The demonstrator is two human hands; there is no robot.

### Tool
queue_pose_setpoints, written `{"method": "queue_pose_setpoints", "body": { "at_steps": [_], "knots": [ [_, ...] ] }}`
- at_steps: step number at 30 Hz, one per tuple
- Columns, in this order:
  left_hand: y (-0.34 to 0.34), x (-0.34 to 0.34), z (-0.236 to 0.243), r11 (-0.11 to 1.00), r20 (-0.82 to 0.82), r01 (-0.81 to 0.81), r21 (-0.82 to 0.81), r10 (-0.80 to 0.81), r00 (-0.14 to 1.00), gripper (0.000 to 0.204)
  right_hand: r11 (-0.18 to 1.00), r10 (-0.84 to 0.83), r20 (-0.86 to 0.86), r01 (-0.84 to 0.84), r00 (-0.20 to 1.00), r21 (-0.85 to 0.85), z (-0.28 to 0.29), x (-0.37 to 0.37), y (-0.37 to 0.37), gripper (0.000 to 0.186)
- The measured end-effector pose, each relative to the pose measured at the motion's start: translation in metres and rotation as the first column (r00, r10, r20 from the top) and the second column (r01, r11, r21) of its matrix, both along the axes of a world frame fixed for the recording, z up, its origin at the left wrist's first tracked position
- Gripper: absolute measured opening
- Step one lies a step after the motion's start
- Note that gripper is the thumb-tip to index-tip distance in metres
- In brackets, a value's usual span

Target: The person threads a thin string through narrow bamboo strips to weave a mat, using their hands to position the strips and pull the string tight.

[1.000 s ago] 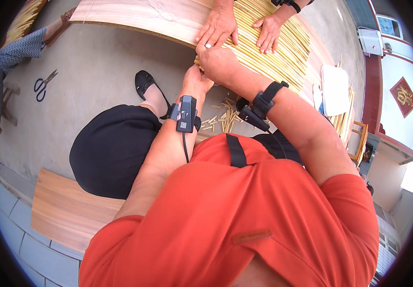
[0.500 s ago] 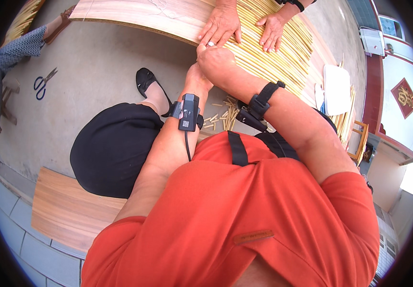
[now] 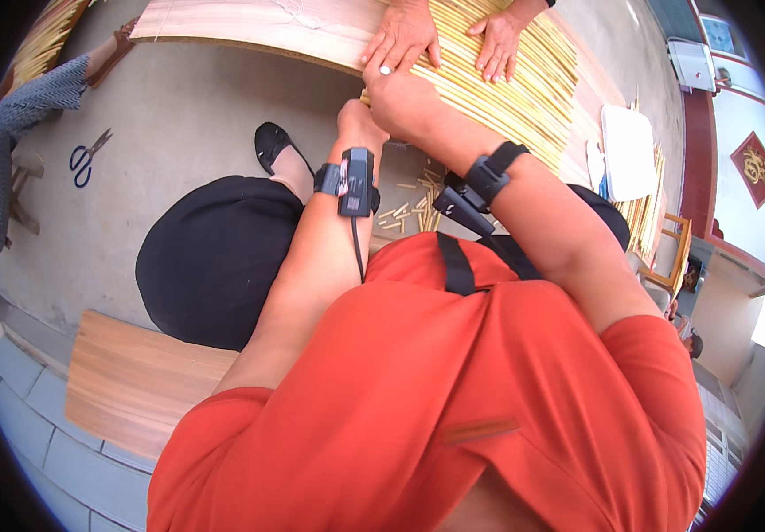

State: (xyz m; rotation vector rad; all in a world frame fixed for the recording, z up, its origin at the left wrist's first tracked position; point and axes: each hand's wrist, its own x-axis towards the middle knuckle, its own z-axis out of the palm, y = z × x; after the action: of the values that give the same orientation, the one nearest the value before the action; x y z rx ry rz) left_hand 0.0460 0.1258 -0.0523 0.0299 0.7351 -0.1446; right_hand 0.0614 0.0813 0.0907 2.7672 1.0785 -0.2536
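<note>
My right hand (image 3: 402,102) is closed at the near edge of the wooden tabletop (image 3: 241,22), against the ends of a mat-like row of thin yellow sticks (image 3: 498,106). Just below and left of it, my left hand (image 3: 360,122) is also curled shut under the table edge. A bit of yellow shows between the two hands, but what they grip is mostly hidden. Across the table, another person's hands (image 3: 405,34) lie spread on the sticks, one of them almost touching my right hand.
Short cut stick pieces (image 3: 413,208) are scattered on the floor below. Dark-handled scissors (image 3: 90,158) lie on the floor at left. A white tray-like object (image 3: 626,152) stands by the table's right end, near more sticks (image 3: 647,217). A wooden bench (image 3: 134,377) is at lower left.
My left hand has shifted slightly up and left, opening a small gap from the right hand where a bit of yellow shows. The other person's hands stay on the sticks.
</note>
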Motion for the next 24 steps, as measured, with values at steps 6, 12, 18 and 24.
{"method": "queue_pose_setpoints", "body": {
  "at_steps": [6,12,18,24],
  "knots": [
    [-0.006,0.004,0.022,0.992,-0.22,-0.11,-0.063,0.093,0.971,0.027,0.907,-0.128,-0.072,0.146,0.989,0.394,0.012,-0.002,-0.04,0.018],
    [0.02,-0.048,-0.073,0.965,-0.482,-0.248,0.086,0.259,0.837,0.027,0.84,-0.087,0.0,0.074,0.996,0.537,0.035,-0.002,-0.073,0.013],
    [0.051,-0.044,0.008,0.472,-0.205,0.077,0.878,0.226,0.952,0.019,0.983,-0.045,-0.662,-0.086,0.748,-0.163,0.045,-0.063,-0.109,0.04],
    [0.114,-0.047,0.134,0.463,0.07,-0.128,0.877,0.141,0.988,0.021,0.983,0.14,-0.615,-0.183,0.776,-0.007,0.013,-0.049,-0.097,0.049]
  ]
}}
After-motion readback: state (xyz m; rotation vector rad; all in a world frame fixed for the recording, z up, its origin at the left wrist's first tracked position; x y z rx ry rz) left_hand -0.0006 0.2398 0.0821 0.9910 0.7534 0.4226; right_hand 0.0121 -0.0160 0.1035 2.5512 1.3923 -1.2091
